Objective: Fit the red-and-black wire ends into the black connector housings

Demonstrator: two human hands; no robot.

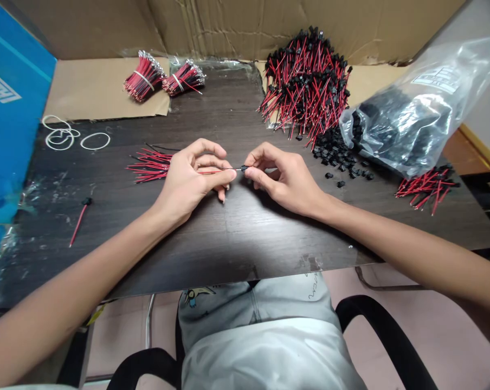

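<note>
Over the middle of the dark table, my left hand (200, 170) pinches a thin red and black wire (216, 172) between thumb and fingers. Facing it, my right hand (275, 170) is closed on a small black plug housing (244, 168). The wire's metal end meets the housing; whether it sits inside I cannot tell. Beside and partly behind my left hand lies a spread of loose red and black wires (151, 164). Several loose black housings (338, 154) are scattered to the right of my right hand.
Two banded wire bundles (143, 78) lie on cardboard at the back. A big heap of wires with housings (305, 81) stands back right, near a clear plastic bag (416, 108) of housings. More wires (426, 187), rubber bands (60, 135) and one wired plug (80, 216) lie around.
</note>
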